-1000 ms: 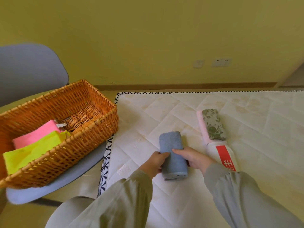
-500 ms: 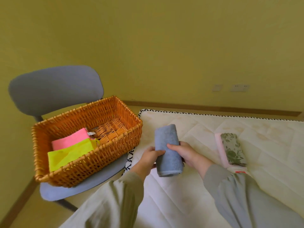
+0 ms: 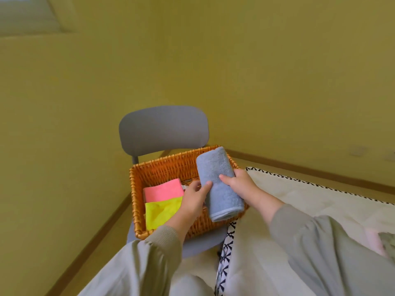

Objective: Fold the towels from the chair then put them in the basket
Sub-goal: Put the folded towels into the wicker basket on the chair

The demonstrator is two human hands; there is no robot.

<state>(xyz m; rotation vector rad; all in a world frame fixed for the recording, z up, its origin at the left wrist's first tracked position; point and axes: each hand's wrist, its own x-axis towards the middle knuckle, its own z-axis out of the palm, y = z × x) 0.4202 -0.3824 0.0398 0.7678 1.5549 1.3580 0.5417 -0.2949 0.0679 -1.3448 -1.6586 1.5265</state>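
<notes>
Both hands are closed on a rolled blue towel held over the right part of the wicker basket.

The left hand is curled against the roll's left side and the right hand is wrapped round its right side, so it is carried clear of the weave. If one hand is released early, the roll could be loosened and unfurled, or its near end could be caught on the rim and tipped out towards the mattress. A pink towel and a yellow towel are already laid in the left half; only the right half is left free. The basket is borne on a grey chair.
</notes>
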